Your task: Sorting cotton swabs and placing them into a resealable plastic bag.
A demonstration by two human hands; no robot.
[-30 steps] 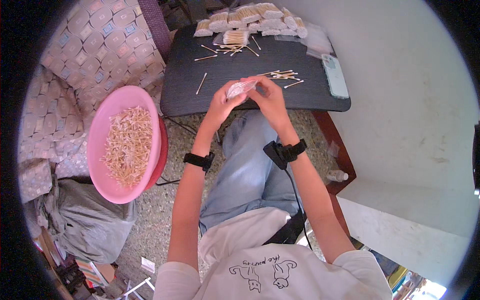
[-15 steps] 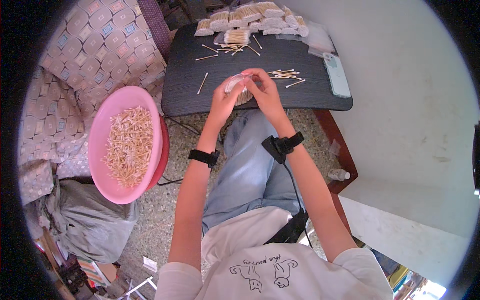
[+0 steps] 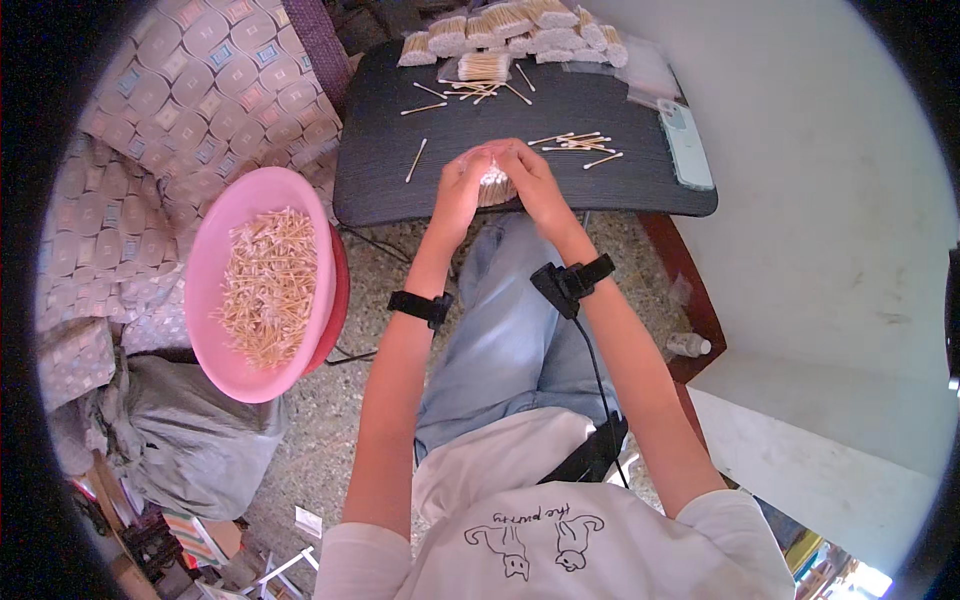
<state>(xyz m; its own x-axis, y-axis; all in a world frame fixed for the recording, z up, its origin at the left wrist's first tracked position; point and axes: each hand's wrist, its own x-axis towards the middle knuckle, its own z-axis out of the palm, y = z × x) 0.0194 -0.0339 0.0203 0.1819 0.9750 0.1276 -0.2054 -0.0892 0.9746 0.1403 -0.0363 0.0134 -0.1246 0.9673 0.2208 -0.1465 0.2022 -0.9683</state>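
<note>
Between my two hands, at the near edge of the black table, is a round bundle of cotton swabs (image 3: 495,188). White tips face up and the sticks show below them. My left hand (image 3: 463,185) wraps its left side, and my right hand (image 3: 527,175) closes round the right side. The fingers meet over the far side and hide much of it. Loose cotton swabs (image 3: 580,142) lie to the right of my hands, and a single swab (image 3: 416,160) lies to the left. Farther back, more loose swabs surround a small packed bundle (image 3: 484,67).
Filled swab packs (image 3: 510,28) are piled along the far edge of the table (image 3: 380,190). Clear plastic bags (image 3: 648,72) and a white phone (image 3: 687,145) lie at the right, near the wall. A pink basin (image 3: 205,300) full of loose swabs stands on the left.
My hands have closed farther round the bundle, and its white tips now show more plainly. The clear plastic seen at its top before is now mostly hidden. The whole view has shifted slightly.
</note>
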